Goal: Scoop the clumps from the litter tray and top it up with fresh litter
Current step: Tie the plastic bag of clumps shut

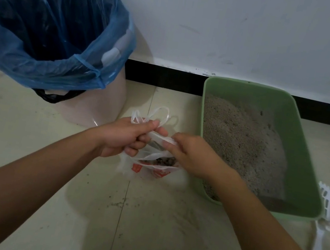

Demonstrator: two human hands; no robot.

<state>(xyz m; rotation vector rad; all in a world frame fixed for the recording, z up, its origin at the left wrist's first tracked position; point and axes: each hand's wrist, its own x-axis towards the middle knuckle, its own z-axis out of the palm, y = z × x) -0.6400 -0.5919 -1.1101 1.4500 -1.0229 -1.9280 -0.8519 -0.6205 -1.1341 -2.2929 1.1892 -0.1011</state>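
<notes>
A small white plastic bag [148,168] with red print sits on the floor between my hands, dark clumps showing inside it. My left hand [129,138] grips the bag's handles, whose loops stick up above my fist. My right hand [190,152] pinches the twisted plastic at the bag's mouth. To the right stands the green litter tray [303,159], holding grey litter [241,143] heaped toward its back and middle. A white slotted scoop [326,217] lies on the floor at the tray's front right corner, in neither hand.
A pale bin lined with a blue bag [51,29] stands at the back left against the white wall, close to the small bag. A black skirting strip [165,77] runs along the wall. Litter grains dot the tiled floor [145,219] in front.
</notes>
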